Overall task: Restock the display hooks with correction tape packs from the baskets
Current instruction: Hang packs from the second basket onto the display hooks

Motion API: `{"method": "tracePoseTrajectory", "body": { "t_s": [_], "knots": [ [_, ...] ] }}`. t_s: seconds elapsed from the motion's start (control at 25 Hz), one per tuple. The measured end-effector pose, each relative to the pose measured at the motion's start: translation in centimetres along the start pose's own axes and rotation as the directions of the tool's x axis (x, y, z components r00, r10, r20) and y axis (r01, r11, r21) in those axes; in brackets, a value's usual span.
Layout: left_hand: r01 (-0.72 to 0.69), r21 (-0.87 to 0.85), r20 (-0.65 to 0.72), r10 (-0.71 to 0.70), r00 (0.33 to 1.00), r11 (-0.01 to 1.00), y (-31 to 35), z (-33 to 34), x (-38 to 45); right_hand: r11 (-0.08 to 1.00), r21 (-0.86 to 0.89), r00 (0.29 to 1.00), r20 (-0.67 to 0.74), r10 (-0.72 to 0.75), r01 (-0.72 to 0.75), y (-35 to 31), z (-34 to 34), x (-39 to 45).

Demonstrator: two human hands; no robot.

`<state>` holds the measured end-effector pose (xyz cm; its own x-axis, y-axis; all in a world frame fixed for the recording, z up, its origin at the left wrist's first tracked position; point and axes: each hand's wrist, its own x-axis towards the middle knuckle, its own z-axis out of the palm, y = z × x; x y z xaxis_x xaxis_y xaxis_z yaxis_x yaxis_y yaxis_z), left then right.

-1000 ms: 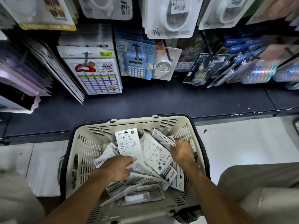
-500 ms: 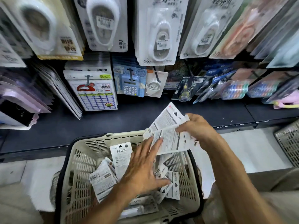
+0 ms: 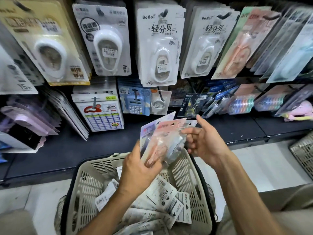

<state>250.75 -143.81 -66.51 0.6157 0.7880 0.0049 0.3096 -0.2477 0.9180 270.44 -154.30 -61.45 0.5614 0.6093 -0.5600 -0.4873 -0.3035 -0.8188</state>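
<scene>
A dark shelf (image 3: pixel 211 131) runs across the middle from nine to three o'clock, its front edge scuffed with pale marks toward three. Below it lies a pale tiled floor (image 3: pixel 264 160). At three o'clock a second mesh basket (image 3: pixel 303 155) stands on that floor. Behind the shelf the back panel is dark and dimly lit.

A shop — the stationery aisle of a retail store. Blister-carded correction tape packs (image 3: pixel 158 46) hang in dense rows on display hooks, several with price stickers on the front. Below them hang a carded calculator (image 3: pixel 135 103), label sheets (image 3: pixel 101 114) and coloured tape rolls (image 3: pixel 242 104) over a dark shelf (image 3: pixel 84 150). A cream plastic shopping basket (image 3: pixel 91 184) of loose stock sits on the pale floor — a second basket (image 3: pixel 303 153) at the right edge.
</scene>
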Motion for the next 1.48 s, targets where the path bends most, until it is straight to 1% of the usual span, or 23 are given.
{"method": "tracePoseTrajectory", "body": {
  "t_s": [0.08,0.12,0.16,0.24,0.28,0.32,0.36,0.4,0.44,0.48,0.56,0.6,0.68,0.8,0.92,1.04,1.12,1.16,1.24,1.32,1.36,1.44,1.48],
  "knots": [
    [0.101,-0.156,0.028,-0.098,0.995,0.982,0.3,-0.3,0.8,0.994,0.072,0.985,-0.157,-0.074,0.086,1.9,-0.8,0.7],
    [0.152,-0.228,0.05,-0.144,0.988,0.962,0.4,-0.3,1.1,0.992,0.072,0.987,-0.128,-0.096,0.106,3.1,-0.9,1.1],
    [0.192,-0.279,0.068,-0.18,0.981,0.941,0.3,-0.2,1.4,0.991,0.091,0.995,-0.01,-0.097,0.098,4.3,-0.7,1.5],
    [0.277,-0.334,0.098,-0.259,0.961,0.901,-0.1,-0.1,2.5,0.995,0.087,0.954,0.293,-0.066,0.042,6.1,0.0,1.9],
    [0.319,-0.341,0.111,-0.299,0.948,0.884,-0.4,-0.1,3.1,0.999,0.038,0.939,0.343,-0.037,0.025,6.5,0.2,2.2],
    [0.351,-0.326,0.118,-0.331,0.936,0.878,-1.0,-0.2,3.6,0.999,-0.043,0.958,0.285,0.006,0.006,7.0,0.1,2.7],
    [0.376,-0.29,0.118,-0.357,0.927,0.88,-1.7,-0.3,3.8,0.991,-0.128,0.986,0.157,0.049,-0.028,7.7,-0.1,3.2],
    [0.4,-0.246,0.114,-0.383,0.917,0.883,-2.5,-0.5,3.8,0.96,-0.266,0.996,-0.038,0.077,-0.085,8.8,-0.5,3.8],
    [0.426,-0.202,0.109,-0.412,0.905,0.882,-3.3,-0.6,3.6,0.9,-0.405,0.978,-0.189,0.089,-0.16,10.4,-1.0,4.2],
    [0.454,-0.161,0.104,-0.443,0.891,0.876,-4.1,-0.8,3.3,0.806,-0.553,0.965,-0.248,0.084,-0.212,11.9,-1.3,4.2],
    [0.499,-0.066,0.097,-0.492,0.865,0.864,-5.8,-1.0,2.3,0.529,-0.825,0.977,-0.21,0.042,-0.2,15.5,-0.9,3.8],
    [0.514,-0.013,0.102,-0.51,0.854,0.858,-6.5,-1.1,1.7,0.406,-0.893,0.979,-0.201,0.018,-0.191,17.1,-0.4,3.5],
    [0.538,0.076,0.113,-0.543,0.832,0.84,-7.5,-1.3,0.9,0.265,-0.948,0.984,-0.18,0.012,-0.177,19.6,0.1,3.2],
    [0.545,0.152,0.127,-0.563,0.816,0.824,-8.1,-1.5,0.4,0.089,-0.977,0.979,-0.186,0.085,-0.193,21.4,0.3,3.3],
    [0.546,0.147,0.142,-0.564,0.814,0.825,-8.3,-1.5,0.8,-0.004,-0.977,0.97,-0.213,0.121,-0.214,21.3,0.6,3.7],
    [0.551,0.094,0.155,-0.559,0.815,0.829,-8.4,-1.5,1.1,-0.196,-0.973,0.971,-0.156,0.179,-0.12,20.3,0.9,4.6],
    [0.548,0.055,0.166,-0.548,0.819,0.835,-8.8,-1.6,1.2,-0.206,-0.976,0.959,-0.126,0.255,-0.073,19.3,1.5,4.9],
    [0.543,0.032,0.166,-0.54,0.825,0.839,-8.9,-1.7,1.3,-0.174,-0.982,0.949,-0.12,0.292,-0.07,18.5,2.0,4.8],
    [0.524,-0.015,0.152,-0.516,0.843,0.852,-9.2,-1.8,1.7,-0.045,-0.994,0.943,-0.105,0.315,-0.096,16.3,3.1,4.6],
    [0.508,-0.054,0.133,-0.498,0.857,0.86,-9.0,-2.1,2.1,0.076,-0.988,0.959,-0.109,0.26,-0.133,13.2,3.9,4.1],
    [0.5,-0.072,0.131,-0.489,0.862,0.863,-8.9,-2.2,2.2,0.112,-0.985,0.973,-0.108,0.206,-0.133,11.4,4.0,3.7],
    [0.487,-0.098,0.137,-0.473,0.87,0.868,-8.8,-2.2,2.2,0.13,-0.985,0.989,-0.104,0.101,-0.117,8.8,3.6,2.8],
    [0.479,-0.103,0.143,-0.463,0.875,0.872,-8.7,-2.2,2.1,0.203,-0.973,0.992,-0.094,0.088,-0.11,7.9,3.2,2.5]
  ]
}}
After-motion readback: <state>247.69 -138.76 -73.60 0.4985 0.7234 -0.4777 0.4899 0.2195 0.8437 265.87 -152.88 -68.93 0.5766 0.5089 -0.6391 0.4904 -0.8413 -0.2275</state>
